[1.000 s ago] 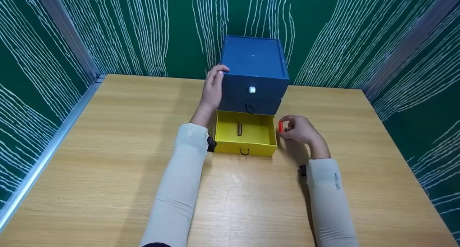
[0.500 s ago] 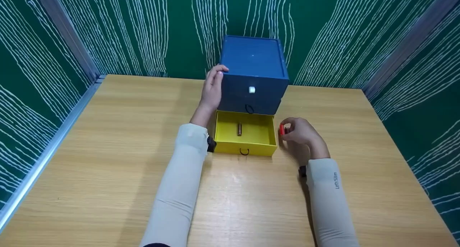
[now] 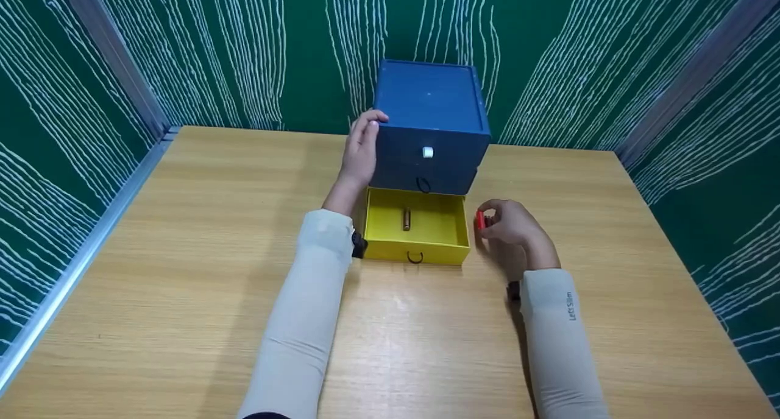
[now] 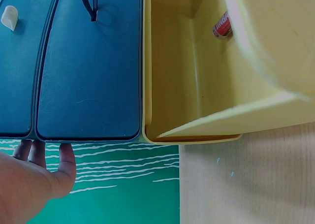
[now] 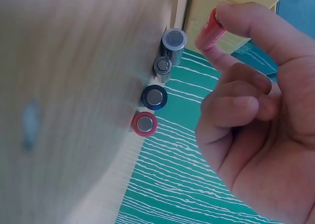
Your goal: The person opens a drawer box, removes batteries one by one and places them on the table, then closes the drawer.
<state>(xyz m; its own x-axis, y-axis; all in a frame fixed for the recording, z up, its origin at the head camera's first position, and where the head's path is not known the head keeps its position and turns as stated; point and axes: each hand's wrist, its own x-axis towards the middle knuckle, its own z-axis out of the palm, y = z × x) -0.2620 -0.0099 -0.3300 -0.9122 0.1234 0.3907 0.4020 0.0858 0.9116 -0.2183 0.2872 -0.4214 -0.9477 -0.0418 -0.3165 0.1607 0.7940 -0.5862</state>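
My right hand (image 3: 509,223) pinches a red battery (image 3: 480,220) between thumb and forefinger, just right of the pulled-out yellow drawer (image 3: 417,253). In the right wrist view, the red battery (image 5: 211,31) is held at its ends and the other fingers are curled in. A dark reddish battery (image 3: 406,219) lies inside the drawer; the left wrist view shows lettering on this battery (image 4: 222,26). My left hand (image 3: 361,154) rests against the left side of the blue drawer unit (image 3: 429,96), its fingertips at the upper edge.
Several batteries (image 5: 153,97) stand in a row on the wooden table (image 5: 74,111), seen in the right wrist view. On the unit's upper front sits a white knob (image 3: 428,152), with a black loop handle (image 3: 423,184) below. Green striped panels (image 3: 304,53) enclose the table.
Over the last second, my right hand has shifted slightly right and toward me with the red battery, away from the drawer's side. My left hand and the drawer stay in place.
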